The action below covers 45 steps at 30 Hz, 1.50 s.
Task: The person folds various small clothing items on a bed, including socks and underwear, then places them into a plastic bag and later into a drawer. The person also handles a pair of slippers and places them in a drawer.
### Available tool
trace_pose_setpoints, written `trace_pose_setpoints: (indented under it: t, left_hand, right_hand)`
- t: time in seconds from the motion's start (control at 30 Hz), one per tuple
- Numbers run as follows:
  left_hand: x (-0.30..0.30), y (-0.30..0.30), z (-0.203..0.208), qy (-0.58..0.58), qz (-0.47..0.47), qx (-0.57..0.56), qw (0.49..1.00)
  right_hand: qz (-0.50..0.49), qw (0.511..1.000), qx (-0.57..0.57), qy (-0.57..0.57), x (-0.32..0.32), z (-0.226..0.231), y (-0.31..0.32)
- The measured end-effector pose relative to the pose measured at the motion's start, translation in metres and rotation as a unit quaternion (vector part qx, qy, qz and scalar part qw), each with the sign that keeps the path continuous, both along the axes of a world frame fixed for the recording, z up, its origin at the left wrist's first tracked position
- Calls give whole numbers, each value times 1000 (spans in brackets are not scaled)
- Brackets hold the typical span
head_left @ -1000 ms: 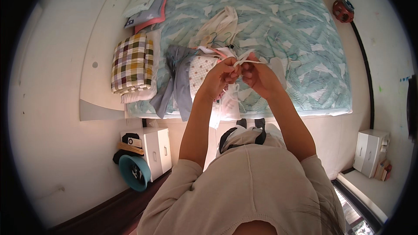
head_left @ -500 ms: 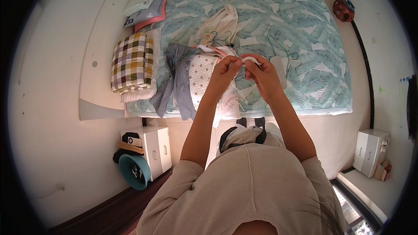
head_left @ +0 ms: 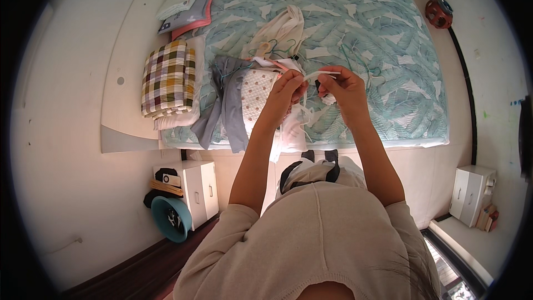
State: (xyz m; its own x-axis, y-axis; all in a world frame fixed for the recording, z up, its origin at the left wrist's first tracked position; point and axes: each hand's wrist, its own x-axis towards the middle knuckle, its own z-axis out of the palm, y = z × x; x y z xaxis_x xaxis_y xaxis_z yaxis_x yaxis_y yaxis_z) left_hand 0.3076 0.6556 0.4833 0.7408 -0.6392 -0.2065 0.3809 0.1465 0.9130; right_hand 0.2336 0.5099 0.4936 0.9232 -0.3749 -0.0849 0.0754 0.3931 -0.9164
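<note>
Over the near part of the bed, my left hand (head_left: 287, 90) and my right hand (head_left: 347, 90) are raised close together, both with closed fingers. A thin white strip (head_left: 322, 73) stretches between them in a shallow arch, pinched at each side. Below my right fingers a small white piece (head_left: 328, 99) and a dark bit show; I cannot make out what they are. Beside my left hand lies a white garment with brown dots (head_left: 256, 91), with grey trousers (head_left: 230, 108) to its left. Clothes hangers (head_left: 268, 48) lie among the clothes just beyond.
A leaf-patterned sheet (head_left: 400, 105) covers the bed. A folded checked blanket (head_left: 169, 80) and stacked pillows (head_left: 189, 8) lie along its left side. White cabinets (head_left: 201, 193) and a teal basin (head_left: 161, 211) stand at lower left. Another small cabinet (head_left: 465, 197) is at right.
My hands have moved slightly apart, and the strip, curled before, is now drawn out between them. The long pale shape beside my right hand no longer shows there.
</note>
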Motion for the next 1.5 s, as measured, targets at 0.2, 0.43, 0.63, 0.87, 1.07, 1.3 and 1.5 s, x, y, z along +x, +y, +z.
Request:
trace_pose_setpoints:
  t: [0.2, 0.43, 0.63, 0.87, 1.07, 1.3, 1.5]
  left_hand:
    - [4, 2, -2, -19, -17, -1, 1000]
    - [7, 1, -3, -2, -32, -16, 999]
    - [21, 10, -51, -125, 29, 63, 990]
    - [28, 15, 3, -324, -107, 535, 773]
    - [15, -29, -11, -180, -129, 11, 975]
    - [32, 30, -88, -75, -46, 71, 994]
    - [60, 50, -80, 2, 21, 26, 999]
  right_hand:
    - [-3, 1000, 11, -9, 0, 1, 0]
    - [-15, 999, 37, -16, 3, -3, 0]
    - [-42, 998, -28, -24, 7, 22, -26]
    - [62, 981, -178, -35, 24, 64, -34]
    - [43, 978, -186, -88, 34, 77, -43]
    - [-242, 945, -72, -208, 7, 69, -190]
    - [-308, 917, -241, 80, -28, -41, -265]
